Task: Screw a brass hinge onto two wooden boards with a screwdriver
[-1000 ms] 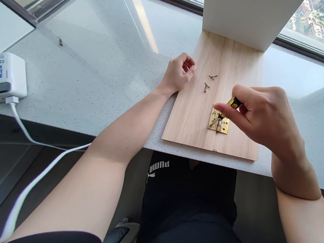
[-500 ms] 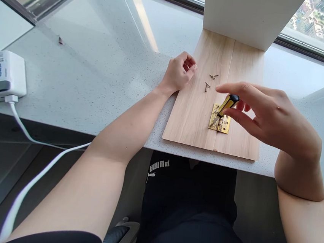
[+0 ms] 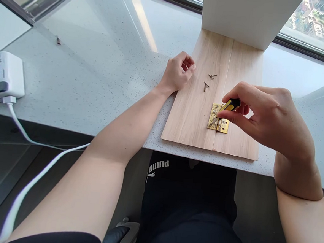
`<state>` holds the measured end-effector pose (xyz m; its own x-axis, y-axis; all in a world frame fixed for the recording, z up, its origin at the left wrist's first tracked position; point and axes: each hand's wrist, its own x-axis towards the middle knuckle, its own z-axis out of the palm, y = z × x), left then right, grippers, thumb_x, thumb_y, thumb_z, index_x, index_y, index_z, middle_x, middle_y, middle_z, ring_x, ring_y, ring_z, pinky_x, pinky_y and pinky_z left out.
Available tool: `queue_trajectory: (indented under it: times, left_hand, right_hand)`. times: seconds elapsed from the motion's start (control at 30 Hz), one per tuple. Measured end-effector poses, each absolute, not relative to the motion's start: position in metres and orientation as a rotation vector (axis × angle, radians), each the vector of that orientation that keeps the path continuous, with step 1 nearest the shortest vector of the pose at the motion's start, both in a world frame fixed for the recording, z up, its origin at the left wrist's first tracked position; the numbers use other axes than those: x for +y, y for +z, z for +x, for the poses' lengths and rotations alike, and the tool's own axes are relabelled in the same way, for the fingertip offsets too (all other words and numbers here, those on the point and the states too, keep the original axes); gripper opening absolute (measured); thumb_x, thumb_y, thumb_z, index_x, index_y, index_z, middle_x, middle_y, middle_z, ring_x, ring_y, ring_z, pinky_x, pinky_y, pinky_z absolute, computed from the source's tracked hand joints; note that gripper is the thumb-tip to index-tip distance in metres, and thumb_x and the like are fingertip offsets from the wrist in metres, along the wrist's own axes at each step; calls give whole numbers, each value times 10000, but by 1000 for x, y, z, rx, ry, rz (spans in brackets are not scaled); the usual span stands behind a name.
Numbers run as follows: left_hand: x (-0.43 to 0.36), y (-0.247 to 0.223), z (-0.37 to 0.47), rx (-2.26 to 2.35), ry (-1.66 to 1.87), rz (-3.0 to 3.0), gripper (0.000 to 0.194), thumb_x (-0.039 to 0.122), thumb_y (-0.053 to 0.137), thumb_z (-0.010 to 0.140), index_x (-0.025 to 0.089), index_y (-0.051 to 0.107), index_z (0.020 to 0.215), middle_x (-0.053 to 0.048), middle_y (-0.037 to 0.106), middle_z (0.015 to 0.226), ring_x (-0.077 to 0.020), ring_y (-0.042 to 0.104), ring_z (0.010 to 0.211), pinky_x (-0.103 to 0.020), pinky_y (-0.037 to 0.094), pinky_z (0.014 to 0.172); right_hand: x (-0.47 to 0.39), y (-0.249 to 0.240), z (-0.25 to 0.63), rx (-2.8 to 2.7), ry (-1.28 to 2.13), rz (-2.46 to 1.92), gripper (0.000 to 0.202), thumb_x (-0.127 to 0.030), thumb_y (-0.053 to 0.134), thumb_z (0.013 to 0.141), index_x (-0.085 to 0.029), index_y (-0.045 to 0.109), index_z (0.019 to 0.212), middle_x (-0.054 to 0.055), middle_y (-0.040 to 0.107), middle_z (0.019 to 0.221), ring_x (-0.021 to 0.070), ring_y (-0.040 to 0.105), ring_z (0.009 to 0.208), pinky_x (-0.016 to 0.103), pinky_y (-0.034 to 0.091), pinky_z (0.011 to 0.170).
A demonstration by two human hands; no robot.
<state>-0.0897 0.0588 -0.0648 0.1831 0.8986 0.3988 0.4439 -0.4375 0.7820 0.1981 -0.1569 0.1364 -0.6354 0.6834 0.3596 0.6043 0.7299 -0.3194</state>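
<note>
My right hand (image 3: pixel 266 108) grips a small yellow-and-black screwdriver (image 3: pixel 230 104) between thumb and fingers. It slants down to the left, its tip on the left leaf of a brass-coloured hinge (image 3: pixel 223 126). The hinge lies open across the seam of two light wood boards (image 3: pixel 190 128). Several small screws (image 3: pixel 206 86) lie loose on the left board, beyond the hinge. At that board's left edge rests my left hand (image 3: pixel 178 70), fingers curled in a loose fist, with nothing seen in it.
A white upright panel (image 3: pixel 246 19) stands at the far end of the boards. On the speckled white countertop (image 3: pixel 98 73), a white power adapter (image 3: pixel 14 75) with a cable sits far left. A small dark reddish object (image 3: pixel 58 41) lies near the window frame.
My right thumb and forefinger have closed in around the screwdriver, lower on its handle; before, the forefinger was stretched away from it. My left hand stays in place.
</note>
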Motion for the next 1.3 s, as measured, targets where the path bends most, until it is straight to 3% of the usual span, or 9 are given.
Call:
queue_trajectory:
  times: [0.1, 0.2, 0.33, 0.43, 0.63, 0.77, 0.9, 1.17, 1.3]
  left_hand:
    - [60, -67, -90, 1249, 1198, 1961, 660, 882, 805, 1117, 244, 636, 1118, 23, 687, 1011, -125, 542, 944, -402, 500, 840]
    - [57, -65, -89, 1218, 1234, 1959, 717, 970, 783, 1062, 266, 655, 1093, 8, 687, 996, -156, 556, 930, -406, 520, 826]
    - [51, -60, -87, 1237, 1262, 1952, 593, 834, 846, 1098, 274, 655, 1061, -17, 687, 986, -200, 591, 928, -418, 536, 826]
    - [50, -57, -86, 1266, 1221, 1961, 543, 757, 832, 1156, 255, 638, 1083, -4, 663, 973, -178, 578, 949, -411, 519, 849]
    - [50, -54, -86, 1318, 1116, 1966, 492, 692, 745, 1250, 245, 586, 1119, 10, 597, 962, -147, 541, 979, -432, 449, 871]
    - [53, -56, -88, 1291, 1127, 1958, 547, 760, 784, 1203, 254, 593, 1123, 19, 633, 979, -147, 516, 983, -428, 424, 834]
    - [56, -60, -89, 1281, 1138, 1978, 516, 691, 812, 1213, 233, 588, 1137, 28, 683, 1043, -117, 526, 972, -409, 439, 826]
    - [47, -53, -85, 1319, 1183, 1924, 614, 849, 833, 1111, 264, 645, 1100, 37, 652, 914, -148, 569, 981, -373, 513, 851]
    - [45, -54, -84, 1258, 1305, 1936, 443, 692, 869, 1074, 290, 691, 1019, -32, 784, 999, -226, 706, 958, -410, 560, 800]
  right_hand:
    - [-154, 136, 199, -2461, 251, -980, 66, -317, 754, 1187, -253, 756, 1168, 4, 792, 945, 199, 740, 780, 358, 591, 778]
    - [-150, 140, 205, -2541, 327, -937, 244, -309, 631, 1231, -260, 781, 1418, 56, 849, 1150, 221, 789, 873, 393, 646, 870]
    - [-149, 147, 209, -2581, 305, -914, 369, -266, 569, 1245, -271, 775, 1551, 66, 852, 1166, 231, 805, 908, 401, 652, 872]
    - [-149, 149, 208, -2574, 322, -874, 318, -247, 631, 1233, -250, 789, 1509, 47, 863, 1130, 212, 811, 888, 381, 657, 863]
    - [-146, 148, 203, -2549, 413, -851, 49, -206, 779, 1168, -213, 733, 1184, 25, 854, 1029, 174, 777, 807, 338, 644, 805]
    - [-144, 143, 203, -2541, 292, -813, 90, -250, 728, 1191, -242, 663, 1129, 20, 799, 991, 173, 691, 764, 352, 591, 741]
    - [-148, 143, 199, -2562, 228, -946, 157, -303, 634, 1223, -266, 625, 1071, 45, 772, 973, 191, 611, 755, 390, 541, 730]
    - [-150, 133, 191, -2459, -51, -1037, 347, -408, 613, 1208, -265, 527, 904, -19, 541, 741, 156, 352, 642, 380, 276, 606]
    - [-153, 129, 189, -2405, -63, -1043, 535, -487, 668, 1208, -260, 387, 814, -51, 443, 649, 112, 291, 576, 340, 229, 566]
